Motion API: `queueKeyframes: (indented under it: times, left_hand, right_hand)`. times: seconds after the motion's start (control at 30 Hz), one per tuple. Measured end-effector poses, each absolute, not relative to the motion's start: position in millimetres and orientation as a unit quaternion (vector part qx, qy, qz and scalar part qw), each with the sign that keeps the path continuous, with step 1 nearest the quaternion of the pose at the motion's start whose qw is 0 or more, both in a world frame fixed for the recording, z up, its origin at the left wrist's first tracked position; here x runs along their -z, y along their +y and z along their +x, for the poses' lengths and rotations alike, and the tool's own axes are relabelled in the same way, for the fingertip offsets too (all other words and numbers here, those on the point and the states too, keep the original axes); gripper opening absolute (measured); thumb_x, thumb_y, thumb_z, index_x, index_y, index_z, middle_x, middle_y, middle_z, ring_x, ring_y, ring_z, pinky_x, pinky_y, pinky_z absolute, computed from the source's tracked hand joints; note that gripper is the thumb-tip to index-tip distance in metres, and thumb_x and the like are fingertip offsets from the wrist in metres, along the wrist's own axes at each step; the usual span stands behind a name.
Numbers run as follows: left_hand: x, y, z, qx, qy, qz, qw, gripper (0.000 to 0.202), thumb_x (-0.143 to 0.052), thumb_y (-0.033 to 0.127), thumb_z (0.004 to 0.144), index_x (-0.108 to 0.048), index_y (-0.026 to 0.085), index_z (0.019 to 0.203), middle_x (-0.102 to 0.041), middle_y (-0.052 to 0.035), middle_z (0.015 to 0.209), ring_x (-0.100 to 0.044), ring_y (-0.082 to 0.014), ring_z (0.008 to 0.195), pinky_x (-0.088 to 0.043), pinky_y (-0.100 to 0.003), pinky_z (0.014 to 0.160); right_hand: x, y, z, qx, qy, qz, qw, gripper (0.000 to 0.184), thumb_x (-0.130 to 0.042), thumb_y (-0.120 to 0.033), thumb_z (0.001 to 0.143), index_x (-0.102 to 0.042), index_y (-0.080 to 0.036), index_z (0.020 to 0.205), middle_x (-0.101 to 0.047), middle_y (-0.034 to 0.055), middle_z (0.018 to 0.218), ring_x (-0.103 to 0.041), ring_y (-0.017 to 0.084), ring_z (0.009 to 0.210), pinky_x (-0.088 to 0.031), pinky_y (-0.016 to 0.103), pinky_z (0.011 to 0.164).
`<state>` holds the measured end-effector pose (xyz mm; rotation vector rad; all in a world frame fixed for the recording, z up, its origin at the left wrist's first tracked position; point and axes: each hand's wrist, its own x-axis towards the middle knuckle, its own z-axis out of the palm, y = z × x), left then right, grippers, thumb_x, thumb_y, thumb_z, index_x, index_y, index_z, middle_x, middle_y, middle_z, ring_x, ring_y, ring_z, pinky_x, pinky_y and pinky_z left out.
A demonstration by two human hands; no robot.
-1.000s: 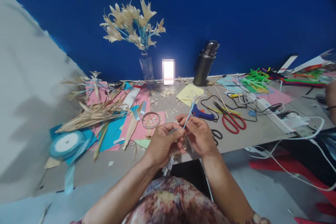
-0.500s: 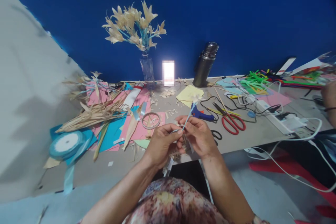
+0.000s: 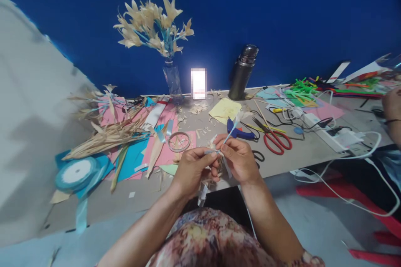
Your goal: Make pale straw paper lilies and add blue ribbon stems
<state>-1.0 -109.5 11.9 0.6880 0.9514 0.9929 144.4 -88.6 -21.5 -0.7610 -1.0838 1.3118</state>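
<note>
My left hand (image 3: 191,171) and my right hand (image 3: 238,157) meet over the table's front edge, both closed in a pinch. Between them runs a thin light-blue wrapped stem (image 3: 230,132) that points up and away and ends in a pale dried-leaf tip. My left fingers pinch a strip of light-blue ribbon at the stem's lower end. My right fingers grip the stem just above. A clear strip hangs below my hands.
On the table (image 3: 297,160) lie red scissors (image 3: 275,137), a blue glue gun (image 3: 239,132), a tape ring (image 3: 178,141), a blue ribbon spool (image 3: 76,174), dried leaves (image 3: 106,135) and coloured paper. A vase of straw flowers (image 3: 171,73) and a steel flask (image 3: 242,73) stand at the back. Another person's arm (image 3: 393,110) shows far right.
My hands have shifted slightly to the right and up, and the stem now tilts more to the right. The grip of both hands is unchanged.
</note>
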Motion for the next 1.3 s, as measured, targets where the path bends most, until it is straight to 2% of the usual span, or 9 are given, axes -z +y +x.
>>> queueKeyframes:
  times: [0.17, 0.33, 0.53, 0.73, 0.9, 1.0, 1.07, 1.2, 1.3]
  left_hand:
    - [-10.9, -109.4, -6.8, -0.5, 0.457, 0.326, 0.66, 0.031, -0.087, 0.036, 0.064, -0.068, 0.012, 0.072, -0.059, 0.0027, 0.056, -0.053, -0.0085, 0.044, -0.05, -0.02, 0.041]
    - [-7.0, -106.0, -10.2, -0.533, 0.486, 0.39, 0.572, 0.026, -0.081, 0.037, 0.071, -0.068, 0.014, 0.071, -0.056, 0.0037, 0.055, -0.052, -0.0086, 0.044, -0.046, -0.019, 0.043]
    - [-1.4, -112.2, -5.3, -0.545, 0.515, 0.482, 0.453, 0.017, -0.075, 0.033, 0.078, -0.071, 0.018, 0.07, -0.058, 0.0021, 0.058, -0.049, -0.01, 0.045, -0.037, -0.02, 0.042]
    - [2.5, -122.8, -7.9, -0.571, 0.493, 0.586, 0.295, 0.012, -0.067, 0.017, 0.081, -0.074, 0.022, 0.073, -0.064, -0.0019, 0.069, -0.058, -0.0162, 0.065, -0.043, -0.023, 0.061]
    - [1.8, -130.1, -9.4, -0.579, 0.483, 0.601, 0.266, 0.013, -0.065, 0.015, 0.08, -0.073, 0.022, 0.072, -0.062, -0.0014, 0.066, -0.055, -0.0163, 0.062, -0.042, -0.025, 0.062]
    - [-1.2, -136.0, -8.6, -0.579, 0.483, 0.589, 0.29, 0.01, -0.067, 0.02, 0.079, -0.073, 0.021, 0.071, -0.063, -0.0018, 0.067, -0.055, -0.0156, 0.062, -0.043, -0.024, 0.06]
    - [-3.8, -140.0, -9.1, -0.565, 0.487, 0.548, 0.379, 0.011, -0.071, 0.026, 0.078, -0.071, 0.02, 0.069, -0.061, -0.0005, 0.062, -0.054, -0.0137, 0.056, -0.042, -0.023, 0.053]
    - [-8.0, -147.6, -13.1, -0.536, 0.444, 0.402, 0.595, 0.029, -0.081, 0.039, 0.07, -0.065, 0.016, 0.068, -0.053, 0.0041, 0.053, -0.045, -0.0083, 0.042, -0.04, -0.02, 0.041]
    - [-8.4, -154.8, -15.2, -0.542, 0.401, 0.336, 0.657, 0.036, -0.087, 0.04, 0.062, -0.063, 0.014, 0.071, -0.056, 0.004, 0.055, -0.046, -0.0062, 0.043, -0.038, -0.017, 0.038]
  right_hand:
    - [28.7, -89.7, 138.5, -0.6, -0.411, -0.356, 0.587, 0.025, -0.079, -0.043, 0.082, -0.08, -0.022, 0.094, -0.074, 0.0066, 0.102, -0.065, 0.018, 0.088, -0.051, 0.029, 0.081]
    - [38.3, -88.3, 132.3, -0.581, -0.341, -0.402, 0.62, 0.024, -0.087, -0.04, 0.072, -0.077, -0.019, 0.077, -0.074, 0.0037, 0.081, -0.057, 0.012, 0.066, -0.046, 0.023, 0.063]
    - [28.2, -89.8, 122.0, -0.528, -0.403, -0.385, 0.641, 0.032, -0.077, -0.05, 0.082, -0.074, -0.018, 0.077, -0.069, 0.0016, 0.072, -0.053, 0.011, 0.062, -0.042, 0.024, 0.06]
    - [20.9, -94.2, 114.7, -0.51, -0.398, -0.37, 0.666, 0.029, -0.082, -0.041, 0.078, -0.071, -0.017, 0.067, -0.062, -0.0014, 0.062, -0.047, 0.01, 0.058, -0.039, 0.023, 0.058]
    - [15.0, -100.6, 114.5, -0.583, -0.35, -0.342, 0.648, 0.032, -0.083, -0.045, 0.076, -0.077, -0.017, 0.09, -0.071, 0.0039, 0.078, -0.051, 0.009, 0.06, -0.04, 0.022, 0.057]
    - [11.7, -105.4, 114.4, -0.554, -0.363, -0.35, 0.663, 0.03, -0.083, -0.045, 0.076, -0.074, -0.016, 0.077, -0.07, 0.0031, 0.072, -0.048, 0.009, 0.056, -0.038, 0.022, 0.054]
    - [10.8, -109.3, 114.5, -0.532, -0.388, -0.354, 0.664, 0.028, -0.082, -0.042, 0.077, -0.072, -0.016, 0.071, -0.069, 0.0021, 0.069, -0.045, 0.008, 0.055, -0.037, 0.022, 0.054]
    - [14.1, -120.3, 114.5, -0.551, -0.424, -0.353, 0.627, 0.023, -0.08, -0.039, 0.079, -0.077, -0.017, 0.085, -0.069, 0.0019, 0.072, -0.048, 0.01, 0.058, -0.039, 0.024, 0.057]
    - [17.9, -129.6, 113.0, -0.536, -0.44, -0.371, 0.618, 0.024, -0.08, -0.04, 0.078, -0.076, -0.017, 0.077, -0.062, -0.0009, 0.062, -0.045, 0.009, 0.055, -0.035, 0.023, 0.054]
